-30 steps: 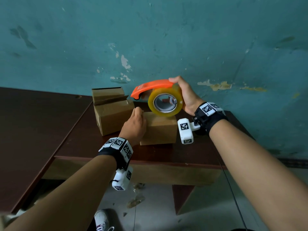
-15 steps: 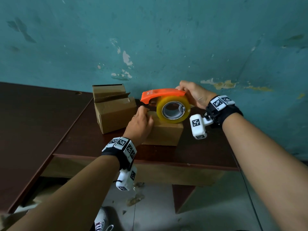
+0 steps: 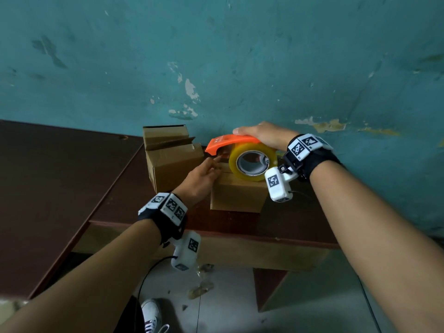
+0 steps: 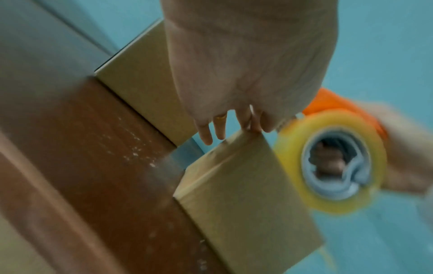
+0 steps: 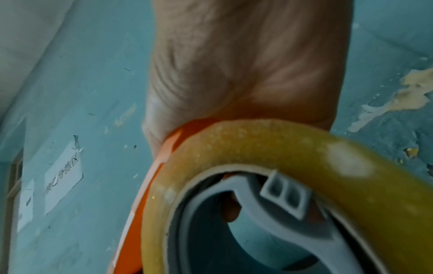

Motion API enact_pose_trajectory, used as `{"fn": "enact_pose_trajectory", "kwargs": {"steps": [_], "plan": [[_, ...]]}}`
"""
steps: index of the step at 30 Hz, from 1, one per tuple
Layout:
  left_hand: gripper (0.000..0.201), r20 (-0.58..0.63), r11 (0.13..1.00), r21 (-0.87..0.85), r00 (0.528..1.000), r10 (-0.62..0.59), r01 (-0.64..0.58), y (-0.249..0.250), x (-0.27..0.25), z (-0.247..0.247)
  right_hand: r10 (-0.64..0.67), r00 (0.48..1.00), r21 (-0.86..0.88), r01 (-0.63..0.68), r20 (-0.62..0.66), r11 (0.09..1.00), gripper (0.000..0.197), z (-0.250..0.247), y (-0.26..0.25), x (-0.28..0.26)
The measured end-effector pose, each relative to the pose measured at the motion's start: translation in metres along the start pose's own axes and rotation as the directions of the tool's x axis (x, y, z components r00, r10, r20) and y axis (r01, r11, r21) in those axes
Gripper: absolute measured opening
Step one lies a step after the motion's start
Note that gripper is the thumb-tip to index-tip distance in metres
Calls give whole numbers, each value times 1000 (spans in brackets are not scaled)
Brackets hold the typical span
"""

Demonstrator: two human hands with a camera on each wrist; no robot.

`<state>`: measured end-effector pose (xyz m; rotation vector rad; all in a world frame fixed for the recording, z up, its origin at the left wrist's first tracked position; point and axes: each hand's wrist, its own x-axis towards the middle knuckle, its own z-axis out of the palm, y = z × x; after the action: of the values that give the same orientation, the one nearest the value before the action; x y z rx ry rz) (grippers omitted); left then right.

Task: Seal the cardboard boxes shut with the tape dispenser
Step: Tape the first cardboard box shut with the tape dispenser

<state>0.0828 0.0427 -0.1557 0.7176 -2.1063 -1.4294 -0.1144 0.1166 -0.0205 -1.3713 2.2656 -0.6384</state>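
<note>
A small closed cardboard box [image 3: 237,194] stands on the brown table [image 3: 283,224], near the wall. The orange tape dispenser [image 3: 230,141] with its yellow tape roll [image 3: 234,164] rests on this box's top. My right hand [image 3: 266,137] grips the dispenser from above, and a finger shows through the roll's core [image 5: 230,209]. My left hand [image 3: 201,176] lies against the box's left top edge [image 4: 243,133], fingers straight and reaching under the dispenser's nose. A larger box [image 3: 173,162] with raised flaps stands just to the left.
The teal wall [image 3: 240,68] rises directly behind the boxes. A second dark table [image 3: 48,188] adjoins on the left. The table's front edge [image 3: 216,233] is close to the small box. Below it are grey floor and a white shoe [image 3: 151,313].
The dispenser has come down from above the small box onto its top. My left hand has slid from the box's side up to its top edge, fingers stretched toward the dispenser's nose.
</note>
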Motion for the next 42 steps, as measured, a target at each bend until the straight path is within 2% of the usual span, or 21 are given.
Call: {"fn": "enact_pose_trajectory", "kwargs": {"steps": [3,6,10,13,15,19,22,28,32,36,38,42], "plan": [[31,-120,968,-244,988,-93,61,10,1,-11,-1,1000,19,0,7,1000,54,-1,0,-2],[40,-241,908,-412,952,-187,74,28,3,-15,-20,1000,39,19,13,999,54,-1,3,-1],[43,-226,882,-455,942,-247,122,38,12,-17,-46,998,68,44,32,997,64,0,10,2],[38,-195,837,-531,942,-273,133,40,12,-13,-56,994,98,47,89,994,101,-4,12,-2],[34,-156,784,-608,950,-272,125,44,10,-11,-82,986,97,69,142,993,107,-8,11,-6],[28,-125,710,-694,953,-277,116,48,7,-12,-106,976,47,98,192,994,104,-16,12,-9],[31,-87,661,-739,955,-284,130,48,7,-14,-104,971,34,99,215,995,102,-21,14,-12],[30,7,537,-829,963,-271,157,48,2,-13,-129,977,65,119,168,991,94,-24,13,-16],[31,9,499,-854,962,-273,150,51,0,-11,-157,973,22,155,172,988,83,-25,10,-24],[20,26,455,-877,960,-278,156,52,-2,-11,-192,970,-35,199,149,979,63,-28,6,-31],[16,29,464,-870,957,-290,167,53,-3,-11,-208,967,-61,219,148,974,58,-27,4,-31],[20,8,496,-850,945,-327,179,52,-2,-13,-220,964,-106,237,150,966,58,-26,3,-31]]}}
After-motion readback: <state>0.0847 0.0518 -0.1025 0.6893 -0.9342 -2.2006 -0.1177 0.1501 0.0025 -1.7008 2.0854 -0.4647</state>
